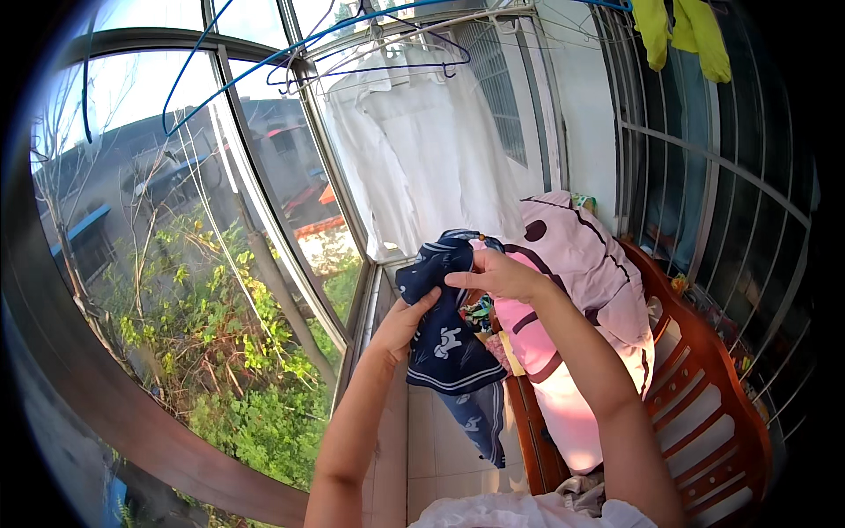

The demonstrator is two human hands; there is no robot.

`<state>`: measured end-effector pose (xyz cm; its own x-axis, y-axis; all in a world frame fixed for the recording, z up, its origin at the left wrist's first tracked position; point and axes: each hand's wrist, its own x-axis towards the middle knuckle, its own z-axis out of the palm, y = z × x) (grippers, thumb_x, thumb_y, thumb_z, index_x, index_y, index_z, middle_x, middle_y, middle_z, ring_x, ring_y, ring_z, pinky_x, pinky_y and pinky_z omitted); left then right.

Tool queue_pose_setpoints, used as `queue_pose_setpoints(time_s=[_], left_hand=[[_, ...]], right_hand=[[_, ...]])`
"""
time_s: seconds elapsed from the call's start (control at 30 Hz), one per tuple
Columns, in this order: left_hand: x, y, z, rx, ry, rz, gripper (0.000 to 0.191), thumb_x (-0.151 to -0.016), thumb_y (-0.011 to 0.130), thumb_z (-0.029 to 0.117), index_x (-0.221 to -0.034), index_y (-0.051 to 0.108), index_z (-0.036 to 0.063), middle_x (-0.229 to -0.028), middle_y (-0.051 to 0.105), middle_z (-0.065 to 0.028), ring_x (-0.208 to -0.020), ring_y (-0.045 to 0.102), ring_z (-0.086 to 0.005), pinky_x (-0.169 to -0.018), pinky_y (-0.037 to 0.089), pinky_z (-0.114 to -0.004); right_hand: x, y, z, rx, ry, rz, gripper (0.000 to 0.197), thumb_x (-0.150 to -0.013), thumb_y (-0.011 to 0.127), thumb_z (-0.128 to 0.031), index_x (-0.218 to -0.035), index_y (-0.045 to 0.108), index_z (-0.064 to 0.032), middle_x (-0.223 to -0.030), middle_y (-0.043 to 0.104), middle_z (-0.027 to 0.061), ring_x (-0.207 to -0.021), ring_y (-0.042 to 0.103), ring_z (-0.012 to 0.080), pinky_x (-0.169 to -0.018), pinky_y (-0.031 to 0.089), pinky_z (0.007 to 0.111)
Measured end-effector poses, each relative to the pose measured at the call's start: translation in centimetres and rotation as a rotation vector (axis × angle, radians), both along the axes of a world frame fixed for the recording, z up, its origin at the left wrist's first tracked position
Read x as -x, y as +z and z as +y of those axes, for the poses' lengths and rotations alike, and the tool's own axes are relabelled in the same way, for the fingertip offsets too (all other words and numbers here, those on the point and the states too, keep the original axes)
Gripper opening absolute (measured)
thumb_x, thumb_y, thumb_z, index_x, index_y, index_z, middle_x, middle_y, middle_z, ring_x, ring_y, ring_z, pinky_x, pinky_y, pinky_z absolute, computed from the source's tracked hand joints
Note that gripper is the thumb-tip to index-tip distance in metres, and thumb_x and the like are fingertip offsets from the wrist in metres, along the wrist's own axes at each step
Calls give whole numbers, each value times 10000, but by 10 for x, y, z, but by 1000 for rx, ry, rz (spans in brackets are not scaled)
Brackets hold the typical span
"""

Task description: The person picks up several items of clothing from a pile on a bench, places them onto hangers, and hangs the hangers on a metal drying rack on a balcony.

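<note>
My left hand [404, 325] grips the left edge of a dark navy patterned garment [449, 340] with white stripes near its hem. My right hand [495, 274] pinches the garment's upper part, close to a strap or cord with a small orange bead. The navy cloth hangs down between both hands. A lighter blue patterned part [472, 419] hangs below it, above the tiled floor. Whether the two are one piece, I cannot tell. Behind the hands, a white shirt [422, 138] hangs from the hangers.
Blue and white hangers [370, 53] hang overhead. Yellow-green cloth [686, 33] hangs at top right. A pink bedding piece [581, 264] lies over a reddish wooden bench [719, 369] on my right. Framed windows [300, 132] run along the left, and barred windows [713, 155] stand at right.
</note>
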<state>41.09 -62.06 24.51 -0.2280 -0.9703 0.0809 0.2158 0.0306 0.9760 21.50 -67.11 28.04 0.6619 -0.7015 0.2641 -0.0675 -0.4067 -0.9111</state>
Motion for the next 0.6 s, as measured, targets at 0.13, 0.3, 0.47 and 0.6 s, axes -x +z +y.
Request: queue_pose_setpoints(time_s=[0.13, 0.3, 0.47, 0.6], left_hand=[[-26, 20, -22, -118, 126, 296, 281, -867, 578, 282, -981, 599, 26, -846, 655, -80, -712, 645, -181, -656, 543, -300], [-31, 15, -44, -101, 176, 204, 315, -852, 596, 286, -1010, 595, 13, -907, 658, -109, -787, 652, -211, -704, 544, -325], [-28, 13, -57, -121, 124, 178, 226, -854, 592, 185, -987, 593, 2, -877, 664, -96, -765, 662, -190, -661, 553, -288], [-38, 21, -65, -140, 105, 184, 237, -853, 595, 193, -989, 591, -2, -883, 663, -101, -752, 663, -190, -651, 554, -283]], right_hand=[[25, 55, -43, 90, -29, 254, 330, -895, 526, -330, -1040, 609, -46, -909, 645, 60, -739, 632, 129, -630, 485, 223], [44, 100, -141, 266, -452, -155, 529, -819, 611, -293, -1229, 435, -8, -995, 595, 79, -775, 606, 137, -598, 490, 258], [63, 160, -223, 357, -747, -257, 678, -790, 647, -314, -1310, 339, -5, -1104, 538, 94, -901, 567, 144, -662, 490, 269], [66, 207, -255, 379, -905, -371, 785, -750, 656, -417, -1318, 324, 12, -1134, 526, 136, -910, 559, 195, -676, 496, 303]])
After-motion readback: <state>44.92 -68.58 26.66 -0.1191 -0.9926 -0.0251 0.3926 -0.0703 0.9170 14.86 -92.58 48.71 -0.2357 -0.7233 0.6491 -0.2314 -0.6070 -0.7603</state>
